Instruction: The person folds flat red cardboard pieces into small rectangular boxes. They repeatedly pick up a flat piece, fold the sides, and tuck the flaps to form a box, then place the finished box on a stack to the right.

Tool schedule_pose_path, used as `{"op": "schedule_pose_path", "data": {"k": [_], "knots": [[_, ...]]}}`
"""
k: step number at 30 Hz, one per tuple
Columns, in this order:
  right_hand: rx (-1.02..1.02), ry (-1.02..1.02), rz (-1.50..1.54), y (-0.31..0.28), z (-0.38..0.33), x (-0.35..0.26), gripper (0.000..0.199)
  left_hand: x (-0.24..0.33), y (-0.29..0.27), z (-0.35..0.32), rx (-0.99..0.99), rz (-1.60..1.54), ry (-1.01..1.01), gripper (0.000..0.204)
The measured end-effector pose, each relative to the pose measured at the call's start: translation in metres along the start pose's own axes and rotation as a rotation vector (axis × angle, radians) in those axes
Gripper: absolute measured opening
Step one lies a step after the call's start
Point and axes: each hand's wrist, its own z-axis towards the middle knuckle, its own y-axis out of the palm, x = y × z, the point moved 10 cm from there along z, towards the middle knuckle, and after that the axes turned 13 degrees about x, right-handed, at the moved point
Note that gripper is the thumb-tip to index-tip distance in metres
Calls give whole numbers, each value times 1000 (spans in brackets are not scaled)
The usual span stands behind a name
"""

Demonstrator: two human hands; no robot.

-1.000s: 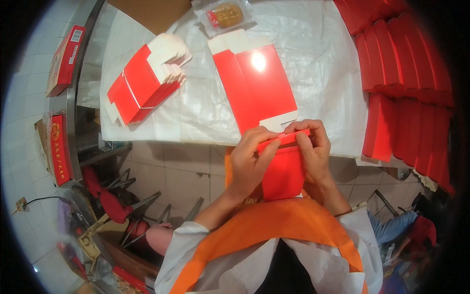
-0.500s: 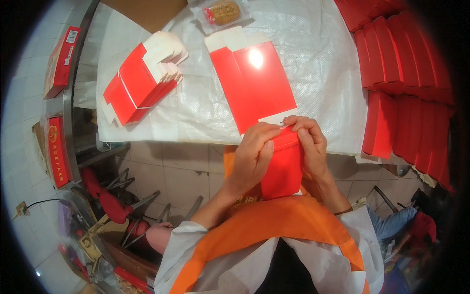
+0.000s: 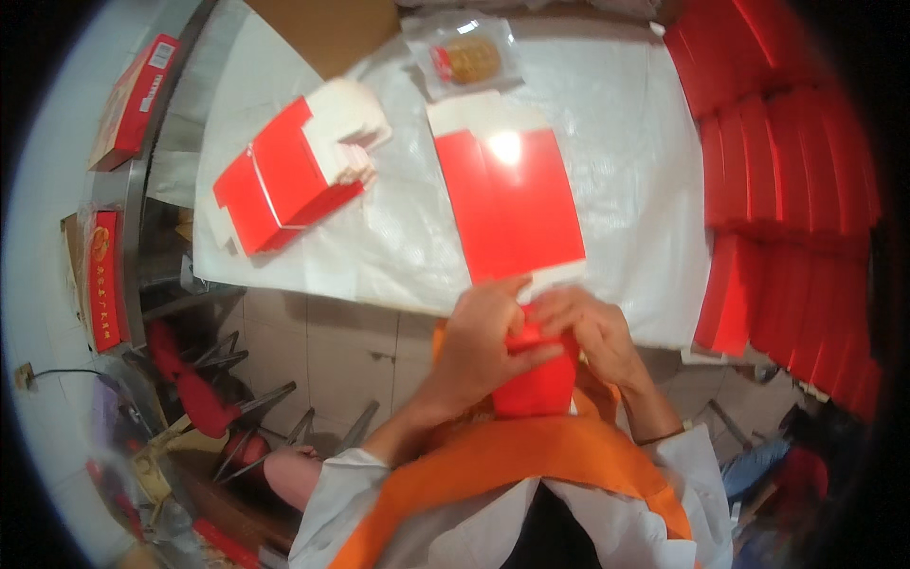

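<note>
Close to my apron, a small red cardboard box (image 3: 533, 391) stands upright between my two hands. My left hand (image 3: 479, 346) grips its left side, the thumb lying across the front. At the top edge, the bent fingers of my right hand (image 3: 590, 330) press on the box from the right; its upper end is mostly hidden by fingers. Just beyond lies a flat red carton blank (image 3: 512, 204) with white flaps on the table.
A banded stack of folded red cartons (image 3: 275, 180) lies left on the white-covered table (image 3: 398, 228). A clear-wrapped brown round item (image 3: 469, 59) sits at the back. Rows of red boxes (image 3: 777, 171) line the right side. Boxes (image 3: 137, 100) stand beyond the left edge.
My left thumb has swung across the front of the box, and my right fingers have moved left over its top. The whole table appears lower in the view.
</note>
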Motion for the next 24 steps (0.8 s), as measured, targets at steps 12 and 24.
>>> {"op": "schedule_pose_path", "data": {"k": [12, 24], "knots": [[308, -438, -784, -31, 278, -18, 78, -126, -118, -14, 820, -657, -778, 39], [334, 377, 376, -93, 271, 45, 44, -142, -113, -25, 873, -629, -827, 43]]}}
